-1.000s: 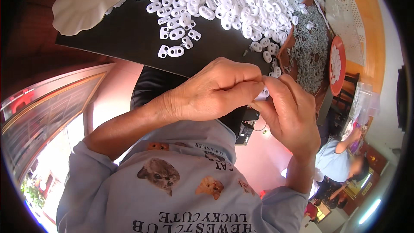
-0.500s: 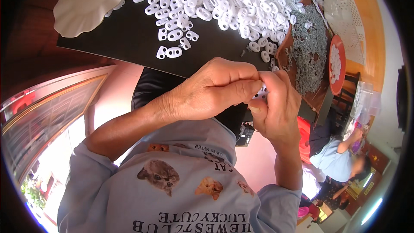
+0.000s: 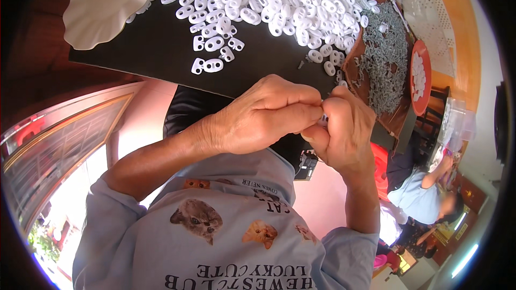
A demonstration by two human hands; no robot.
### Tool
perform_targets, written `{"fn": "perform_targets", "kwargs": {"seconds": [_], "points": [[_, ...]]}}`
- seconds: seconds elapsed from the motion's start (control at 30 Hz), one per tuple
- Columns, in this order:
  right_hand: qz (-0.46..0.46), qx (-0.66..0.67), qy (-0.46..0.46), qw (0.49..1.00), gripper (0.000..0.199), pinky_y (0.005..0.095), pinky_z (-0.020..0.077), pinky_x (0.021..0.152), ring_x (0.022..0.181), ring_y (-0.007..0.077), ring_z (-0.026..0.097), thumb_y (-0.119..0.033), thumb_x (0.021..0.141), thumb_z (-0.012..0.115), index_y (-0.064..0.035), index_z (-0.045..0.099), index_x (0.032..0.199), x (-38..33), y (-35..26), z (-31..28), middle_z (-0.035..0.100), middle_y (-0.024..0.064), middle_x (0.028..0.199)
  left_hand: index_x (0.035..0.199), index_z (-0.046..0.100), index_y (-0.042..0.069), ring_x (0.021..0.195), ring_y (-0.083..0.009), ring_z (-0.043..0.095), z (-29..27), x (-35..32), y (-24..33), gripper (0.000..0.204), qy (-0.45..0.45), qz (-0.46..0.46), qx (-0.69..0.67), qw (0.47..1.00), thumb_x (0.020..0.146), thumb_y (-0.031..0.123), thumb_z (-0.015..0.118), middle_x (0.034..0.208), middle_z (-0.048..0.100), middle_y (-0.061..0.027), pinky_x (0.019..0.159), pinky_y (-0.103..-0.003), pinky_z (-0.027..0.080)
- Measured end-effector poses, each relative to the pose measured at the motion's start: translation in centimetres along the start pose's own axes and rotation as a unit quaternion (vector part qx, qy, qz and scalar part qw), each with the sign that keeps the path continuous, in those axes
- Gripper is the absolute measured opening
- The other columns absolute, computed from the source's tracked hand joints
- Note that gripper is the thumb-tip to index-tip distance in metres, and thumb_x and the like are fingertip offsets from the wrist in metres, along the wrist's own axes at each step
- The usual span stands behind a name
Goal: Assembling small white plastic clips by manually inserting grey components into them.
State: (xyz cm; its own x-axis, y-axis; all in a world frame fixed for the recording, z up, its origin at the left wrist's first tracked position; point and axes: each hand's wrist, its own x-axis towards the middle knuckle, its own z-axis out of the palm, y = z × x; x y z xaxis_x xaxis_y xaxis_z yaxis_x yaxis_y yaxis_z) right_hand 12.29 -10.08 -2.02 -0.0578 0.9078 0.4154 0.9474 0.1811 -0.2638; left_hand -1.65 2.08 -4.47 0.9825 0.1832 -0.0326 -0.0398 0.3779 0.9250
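Mostly, the right hand (image 3: pixel 346 131) hides its white piece (image 3: pixel 323 121).

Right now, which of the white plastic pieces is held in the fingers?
The mostly hidden white piece in the right hand, beside the left hand; the other visible pieces lie unheld, mostly heaped on the black table.

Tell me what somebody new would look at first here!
Probably the huge heap of white pieces on the black table, at the top. Next, perhaps, the left hand and right hand close together in the middle, with a small piece peeking out between them. Over on the right, the grey bits and the red dish stand out too.
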Motion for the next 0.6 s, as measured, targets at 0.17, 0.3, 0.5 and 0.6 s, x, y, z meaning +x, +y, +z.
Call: {"fn": "perform_targets", "kwargs": {"seconds": [0.17, 0.3, 0.5, 0.6], "points": [[-0.002, -0.005, 0.008, 1.0, 0.044, 0.0325, 0.0375, 0.042, 0.048, 0.022, 0.047, -0.037, 0.073, 0.075, -0.0077, 0.043, 0.071, -0.1, -0.4, 0.3, 0.043, 0.006, 0.063, 0.076, 0.053, -0.005, 0.06, -0.0128, 0.048, 0.0, 0.0, -0.2, 0.023, -0.004, 0.047, 0.06, 0.997, 0.089, 0.013, 0.047, 0.066, 0.052, -0.0102, 0.055, -0.031, 0.037], [0.007, 0.016, 0.003, 1.0, 0.044, 0.0326, 0.0368, 0.041, 0.047, 0.0219, 0.046, -0.037, 0.074, 0.075, -0.0077, 0.042, 0.07, 0.0, -0.2, 0.8, 0.04, 0.0059, 0.062, 0.083, 0.058, -0.006, 0.066, -0.0136, 0.054, 0.0, -0.1, -0.8, 0.019, 0.002, 0.046, 0.047, 0.998, 0.088, 0.01, 0.047, 0.07, 0.055, -0.0108, 0.06, -0.028, 0.041], [0.017, 0.01, 0.009, 1.0, 0.046, 0.0325, 0.0362, 0.042, 0.047, 0.0222, 0.046, -0.045, 0.078, 0.069, -0.0072, 0.043, 0.07, 0.5, -0.3, 0.7, 0.039, 0.0059, 0.061, 0.071, 0.051, -0.003, 0.056, -0.0075, 0.042, 0.5, -0.1, -0.8, 0.019, 0.058, 0.032, -0.064, 0.996, 0.086, 0.007, 0.043, 0.061, 0.044, -0.0015, 0.051, -0.026, 0.034], [0.027, 0.017, -0.007, 0.999, 0.047, 0.033, 0.0371, 0.043, 0.05, 0.0226, 0.047, -0.048, 0.08, 0.066, -0.007, 0.044, 0.073, 0.7, -0.3, 0.4, 0.04, 0.0065, 0.063, 0.07, 0.051, -0.002, 0.057, -0.0068, 0.041, 0.6, -0.1, -0.4, 0.021, 0.073, 0.078, -0.043, 0.993, 0.087, 0.008, 0.044, 0.06, 0.044, -0.0007, 0.051, -0.026, 0.033]]}}
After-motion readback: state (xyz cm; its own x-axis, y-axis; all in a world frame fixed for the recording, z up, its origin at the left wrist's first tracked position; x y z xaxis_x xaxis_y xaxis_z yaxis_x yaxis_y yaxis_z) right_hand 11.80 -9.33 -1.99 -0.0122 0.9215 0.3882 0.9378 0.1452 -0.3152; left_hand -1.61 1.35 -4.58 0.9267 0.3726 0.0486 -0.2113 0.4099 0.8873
